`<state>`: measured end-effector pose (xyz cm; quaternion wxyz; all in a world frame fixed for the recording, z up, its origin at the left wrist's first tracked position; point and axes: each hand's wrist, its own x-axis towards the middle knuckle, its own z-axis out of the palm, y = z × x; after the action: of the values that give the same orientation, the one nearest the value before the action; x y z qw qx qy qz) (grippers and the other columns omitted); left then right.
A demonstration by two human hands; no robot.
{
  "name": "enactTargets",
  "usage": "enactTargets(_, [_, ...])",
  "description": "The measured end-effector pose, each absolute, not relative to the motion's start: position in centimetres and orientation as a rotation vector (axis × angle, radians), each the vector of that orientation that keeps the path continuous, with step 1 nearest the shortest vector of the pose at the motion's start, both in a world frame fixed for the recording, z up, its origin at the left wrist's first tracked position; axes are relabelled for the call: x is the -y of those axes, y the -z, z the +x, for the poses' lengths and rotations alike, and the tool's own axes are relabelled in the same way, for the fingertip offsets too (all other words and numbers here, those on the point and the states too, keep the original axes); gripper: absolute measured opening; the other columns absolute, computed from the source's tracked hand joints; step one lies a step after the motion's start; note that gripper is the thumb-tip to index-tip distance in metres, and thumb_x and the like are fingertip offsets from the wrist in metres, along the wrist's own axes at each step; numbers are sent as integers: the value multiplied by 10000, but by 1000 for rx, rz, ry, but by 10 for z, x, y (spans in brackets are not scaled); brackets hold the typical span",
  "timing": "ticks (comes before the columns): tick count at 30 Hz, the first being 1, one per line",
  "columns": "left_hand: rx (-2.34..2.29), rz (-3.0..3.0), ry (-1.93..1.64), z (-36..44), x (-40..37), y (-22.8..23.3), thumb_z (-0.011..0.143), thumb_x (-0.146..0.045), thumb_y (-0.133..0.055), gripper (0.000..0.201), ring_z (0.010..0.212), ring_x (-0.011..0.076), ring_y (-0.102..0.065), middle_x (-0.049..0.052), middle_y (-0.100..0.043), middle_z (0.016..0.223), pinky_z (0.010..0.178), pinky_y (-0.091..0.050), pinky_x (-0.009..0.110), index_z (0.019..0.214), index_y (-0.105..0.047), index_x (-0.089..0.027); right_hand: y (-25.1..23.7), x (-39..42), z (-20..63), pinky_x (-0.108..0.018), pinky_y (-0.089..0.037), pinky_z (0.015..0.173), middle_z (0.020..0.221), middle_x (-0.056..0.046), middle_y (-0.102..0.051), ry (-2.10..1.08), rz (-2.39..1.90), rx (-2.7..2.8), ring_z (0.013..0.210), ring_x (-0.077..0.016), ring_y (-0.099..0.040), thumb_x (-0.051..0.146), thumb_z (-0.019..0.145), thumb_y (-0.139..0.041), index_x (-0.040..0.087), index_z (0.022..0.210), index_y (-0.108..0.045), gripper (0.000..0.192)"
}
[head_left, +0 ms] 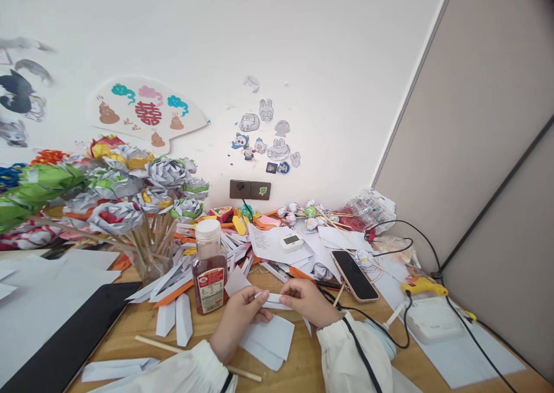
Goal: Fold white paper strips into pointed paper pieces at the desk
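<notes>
Pinching a white paper strip (273,300) between both hands: my left hand (239,317) is gripping one end, my right hand (308,302) the other, keeping it taut above loose sheets (270,338) beside the bottle (209,269).

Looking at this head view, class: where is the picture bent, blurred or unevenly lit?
Head view: the partition edge bows, wide-lens bending; the paper flowers at the left edge smear; the wall is bright and even, dimming at the top right corner; both hands folding the paper strip look sharp, with soft shadows.
</notes>
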<state>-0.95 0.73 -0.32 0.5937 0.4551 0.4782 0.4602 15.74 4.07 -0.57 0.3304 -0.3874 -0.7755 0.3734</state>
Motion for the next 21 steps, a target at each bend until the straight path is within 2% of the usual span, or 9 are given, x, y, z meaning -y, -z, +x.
enactTargets(10, [-1144,1066,-1071,-9,-8,4,541,-480,-616,335,438,143,-571,-20,-602,411,472,-434,228,582,-510,-164,5,-39,156,-196,-334,488,590,30,-524,-1004,-1023,2033,536,-96,-448,296,708,-553,165,701,-601,140])
enactTargets(17, [-1033,994,-1113,-7,-5,0,513,-407,-668,408,531,162,-605,-26,-629,522,569,-486,283,803,-554,-145,6,-40,158,-198,-331,498,596,28,-507,-1009,-1033,1980,546,-100,-453,291,710,-548,159,668,-581,142])
enactTargets(21, [-1031,1006,-1119,-8,-6,0,530,-406,-656,344,506,146,-589,-26,-619,523,546,-480,267,723,-562,-137,7,-40,158,-193,-315,480,568,39,-482,-1039,-1037,1979,516,-88,-426,297,704,-554,155,657,-570,151])
